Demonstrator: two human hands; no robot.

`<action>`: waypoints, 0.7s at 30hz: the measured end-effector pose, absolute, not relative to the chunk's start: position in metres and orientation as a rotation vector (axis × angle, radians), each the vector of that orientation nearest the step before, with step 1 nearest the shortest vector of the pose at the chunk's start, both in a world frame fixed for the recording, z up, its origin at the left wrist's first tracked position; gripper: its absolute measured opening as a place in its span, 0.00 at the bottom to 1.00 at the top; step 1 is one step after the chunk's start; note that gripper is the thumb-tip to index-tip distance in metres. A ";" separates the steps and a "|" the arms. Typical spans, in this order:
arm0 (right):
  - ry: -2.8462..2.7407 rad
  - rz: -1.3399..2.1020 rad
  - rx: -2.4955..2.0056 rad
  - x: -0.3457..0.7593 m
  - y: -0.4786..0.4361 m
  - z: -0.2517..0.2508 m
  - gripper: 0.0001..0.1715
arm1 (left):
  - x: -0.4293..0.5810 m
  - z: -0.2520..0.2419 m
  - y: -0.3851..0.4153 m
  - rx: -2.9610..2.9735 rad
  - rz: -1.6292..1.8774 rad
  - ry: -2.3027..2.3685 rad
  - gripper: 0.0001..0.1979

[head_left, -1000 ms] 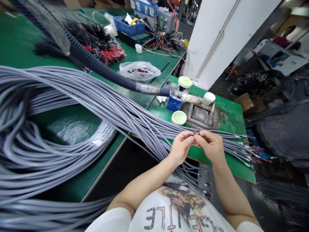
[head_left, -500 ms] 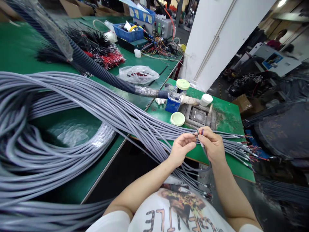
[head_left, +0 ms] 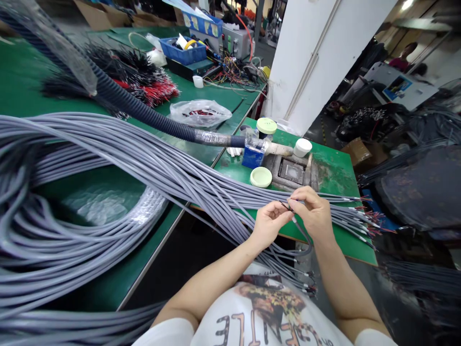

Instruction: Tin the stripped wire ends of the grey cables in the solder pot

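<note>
In the head view, the left hand point(head_left: 270, 223) is pinching thin dark wires point(head_left: 285, 206) between thumb and fingers, while the right hand point(head_left: 312, 214) is meeting them with bent fingers, its exact grip too small to tell. The wires' grey cable point(head_left: 304, 233) is curving below the hands, near a cable bundle point(head_left: 201, 180) lying across the green table point(head_left: 336, 168).

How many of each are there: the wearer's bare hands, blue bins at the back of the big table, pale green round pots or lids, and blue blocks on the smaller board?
Bare hands: 2 (left hand, right hand)
Blue bins: 2
Pale green round pots or lids: 2
Blue block: 1
Total: 7
</note>
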State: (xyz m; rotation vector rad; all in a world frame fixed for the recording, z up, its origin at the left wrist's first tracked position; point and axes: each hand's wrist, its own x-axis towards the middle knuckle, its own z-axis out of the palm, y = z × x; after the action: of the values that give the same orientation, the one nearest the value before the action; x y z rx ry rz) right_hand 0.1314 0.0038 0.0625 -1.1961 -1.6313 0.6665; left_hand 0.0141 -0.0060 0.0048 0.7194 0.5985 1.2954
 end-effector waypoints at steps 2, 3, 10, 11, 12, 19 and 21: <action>-1.657 0.625 -1.216 0.132 0.003 0.063 0.04 | 0.015 0.002 -0.007 0.685 1.330 0.610 0.11; -1.671 0.611 -1.224 0.133 0.003 0.062 0.05 | 0.015 0.001 -0.008 0.670 1.344 0.615 0.10; -1.694 0.592 -1.224 0.133 0.002 0.061 0.05 | 0.015 -0.003 -0.011 0.587 1.339 0.553 0.07; -1.695 0.588 -1.226 0.132 0.002 0.062 0.05 | 0.015 -0.002 -0.011 0.569 1.330 0.536 0.07; -1.700 0.583 -1.227 0.131 0.002 0.062 0.05 | 0.015 -0.002 -0.010 0.556 1.322 0.519 0.08; -1.739 0.594 -1.214 0.126 0.000 0.065 0.06 | 0.012 -0.001 -0.006 0.613 1.300 0.526 0.10; -1.715 0.608 -1.213 0.126 0.000 0.065 0.07 | 0.011 -0.001 -0.006 0.578 1.284 0.534 0.12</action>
State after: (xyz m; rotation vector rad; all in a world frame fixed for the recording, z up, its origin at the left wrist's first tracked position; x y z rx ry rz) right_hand 0.1262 -0.0004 0.0646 -1.2127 -1.7154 0.6083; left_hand 0.0110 -0.0061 -0.0008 0.5775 0.5339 1.2844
